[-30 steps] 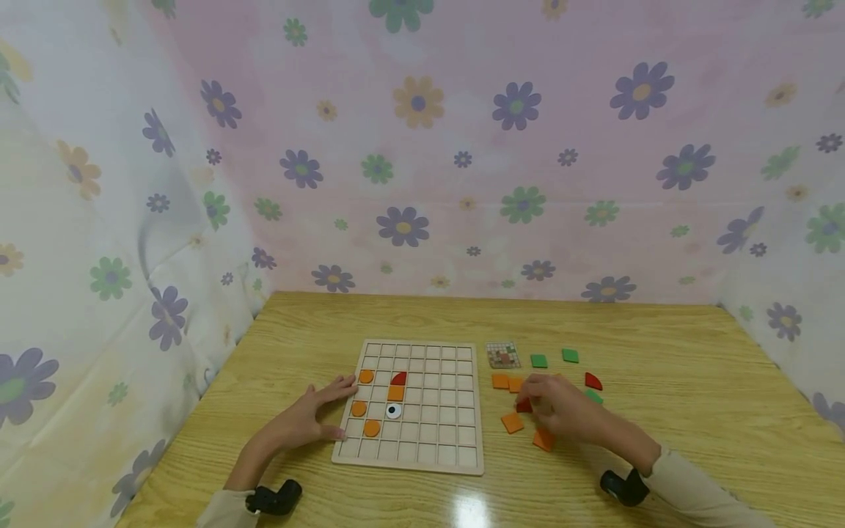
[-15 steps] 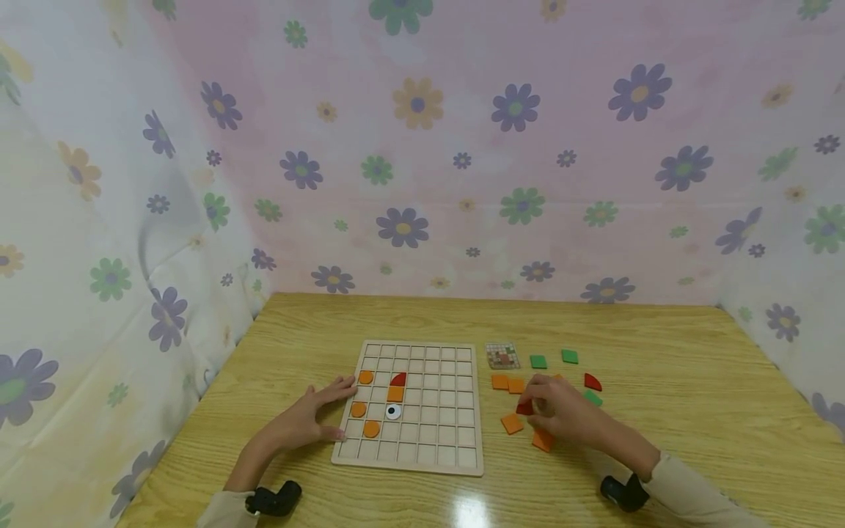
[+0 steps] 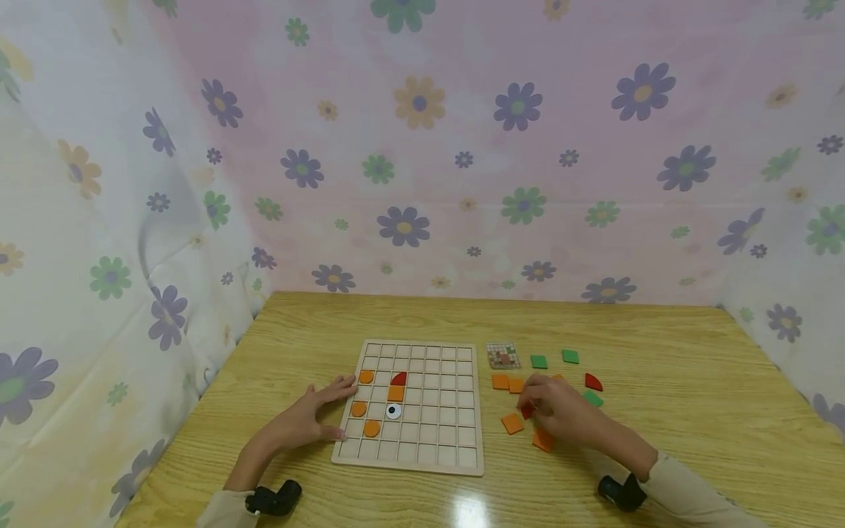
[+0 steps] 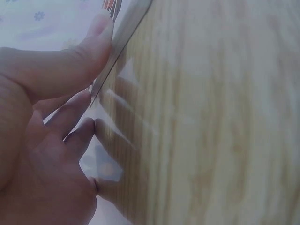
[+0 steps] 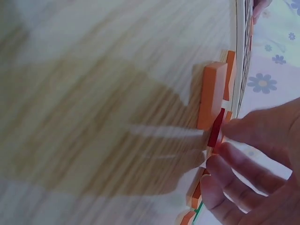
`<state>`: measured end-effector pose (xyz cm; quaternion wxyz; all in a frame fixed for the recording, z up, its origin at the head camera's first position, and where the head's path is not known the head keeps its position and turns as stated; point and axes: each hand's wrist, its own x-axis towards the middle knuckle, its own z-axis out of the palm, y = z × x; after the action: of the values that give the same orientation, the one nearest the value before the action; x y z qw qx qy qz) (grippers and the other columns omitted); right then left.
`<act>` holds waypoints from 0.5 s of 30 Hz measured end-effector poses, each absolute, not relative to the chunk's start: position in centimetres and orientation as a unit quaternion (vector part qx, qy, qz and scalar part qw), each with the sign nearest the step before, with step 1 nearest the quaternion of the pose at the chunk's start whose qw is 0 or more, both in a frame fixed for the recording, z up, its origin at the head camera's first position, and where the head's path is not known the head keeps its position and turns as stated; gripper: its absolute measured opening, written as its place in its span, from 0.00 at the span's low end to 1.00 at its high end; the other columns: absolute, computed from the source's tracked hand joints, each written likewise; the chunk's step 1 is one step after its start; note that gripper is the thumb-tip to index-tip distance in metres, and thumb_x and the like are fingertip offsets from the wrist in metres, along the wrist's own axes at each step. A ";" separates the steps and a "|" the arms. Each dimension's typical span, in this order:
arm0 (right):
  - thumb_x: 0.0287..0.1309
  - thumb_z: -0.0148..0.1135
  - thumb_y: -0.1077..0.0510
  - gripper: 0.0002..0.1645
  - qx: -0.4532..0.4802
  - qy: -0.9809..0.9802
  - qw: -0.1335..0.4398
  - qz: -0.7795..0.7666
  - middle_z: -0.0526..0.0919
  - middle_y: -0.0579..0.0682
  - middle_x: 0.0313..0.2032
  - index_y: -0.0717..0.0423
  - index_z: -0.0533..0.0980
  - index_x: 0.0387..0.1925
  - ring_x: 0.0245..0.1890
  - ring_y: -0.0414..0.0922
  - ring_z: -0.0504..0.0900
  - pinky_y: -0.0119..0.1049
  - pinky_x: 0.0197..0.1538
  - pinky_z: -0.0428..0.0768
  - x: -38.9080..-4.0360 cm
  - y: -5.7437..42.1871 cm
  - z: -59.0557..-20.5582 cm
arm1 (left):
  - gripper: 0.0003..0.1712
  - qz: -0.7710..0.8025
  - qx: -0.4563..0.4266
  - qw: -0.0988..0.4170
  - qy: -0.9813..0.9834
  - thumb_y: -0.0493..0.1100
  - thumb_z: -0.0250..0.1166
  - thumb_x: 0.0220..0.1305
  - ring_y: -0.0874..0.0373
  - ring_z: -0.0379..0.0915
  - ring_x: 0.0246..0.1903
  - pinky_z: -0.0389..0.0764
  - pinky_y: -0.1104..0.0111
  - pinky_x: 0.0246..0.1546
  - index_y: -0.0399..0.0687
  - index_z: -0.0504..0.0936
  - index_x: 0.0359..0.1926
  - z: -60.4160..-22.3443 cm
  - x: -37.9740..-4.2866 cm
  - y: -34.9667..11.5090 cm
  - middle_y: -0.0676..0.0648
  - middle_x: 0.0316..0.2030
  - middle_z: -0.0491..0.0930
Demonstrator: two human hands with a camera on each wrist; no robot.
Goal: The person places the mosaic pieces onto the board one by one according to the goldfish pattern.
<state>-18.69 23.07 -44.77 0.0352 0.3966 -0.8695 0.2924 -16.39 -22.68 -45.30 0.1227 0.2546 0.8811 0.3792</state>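
Observation:
My left hand point(image 3: 305, 416) lies at the left side of the gridded wooden board point(image 3: 442, 462), thumb and fingers spread and touching its edge. In the left wrist view the thumb point(image 4: 70, 65) rests on the board's rim. To the right of the board, my right hand point(image 3: 564, 409) pinches a red quarter-circle tile point(image 5: 216, 127) between thumb and fingertips, close to the table. The hand partly hides that tile in the head view. Orange square tiles point(image 3: 512, 423) lie around these fingers. On the board sit orange discs point(image 3: 372, 428), an eye disc point(image 3: 393, 411), an orange square point(image 3: 395, 394) and a red quarter-circle point(image 3: 399, 378).
A small picture card point(image 3: 503, 356) lies beside the board's upper right. Green tiles point(image 3: 571, 356) and another red quarter-circle tile point(image 3: 593, 382) are scattered farther right. Flowered cloth point(image 3: 462, 183) stands behind and at both sides of the wooden table point(image 3: 317, 323).
The right fingers have shifted slightly, and the red tile under them has moved a little toward the person and to the right. The left hand and the board stay put.

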 end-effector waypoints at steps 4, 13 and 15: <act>0.50 0.68 0.66 0.08 0.358 -0.889 0.023 0.287 0.74 0.42 0.32 0.50 0.81 0.31 0.25 0.34 0.69 0.28 0.26 0.72 -18.4 23.1 -44.8 | 0.44 0.378 0.254 0.122 0.882 0.47 0.71 0.54 0.38 0.39 0.70 0.26 0.35 0.61 0.43 0.63 0.69 -45.2 -16.4 -22.6 0.39 0.71 0.53; 0.49 0.69 0.65 0.07 0.334 -0.899 -0.012 0.285 0.76 0.44 0.30 0.56 0.81 0.32 0.21 0.32 0.67 0.27 0.22 0.71 -18.3 22.7 -44.3 | 0.44 0.380 0.254 0.125 0.881 0.47 0.71 0.53 0.38 0.39 0.70 0.26 0.35 0.61 0.42 0.62 0.69 -45.2 -16.4 -22.6 0.38 0.71 0.52; 0.48 0.69 0.67 0.08 0.341 -0.895 -0.014 0.286 0.76 0.45 0.30 0.57 0.81 0.33 0.21 0.32 0.67 0.27 0.22 0.72 -18.3 22.6 -43.9 | 0.44 0.380 0.254 0.125 0.880 0.47 0.71 0.53 0.38 0.40 0.70 0.26 0.35 0.61 0.42 0.62 0.69 -45.3 -16.4 -22.6 0.39 0.71 0.52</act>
<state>-18.27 22.61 -43.94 -0.0143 0.3410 -0.8954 0.2861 -16.38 -22.64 -45.30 0.1252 0.2543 0.8804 0.3801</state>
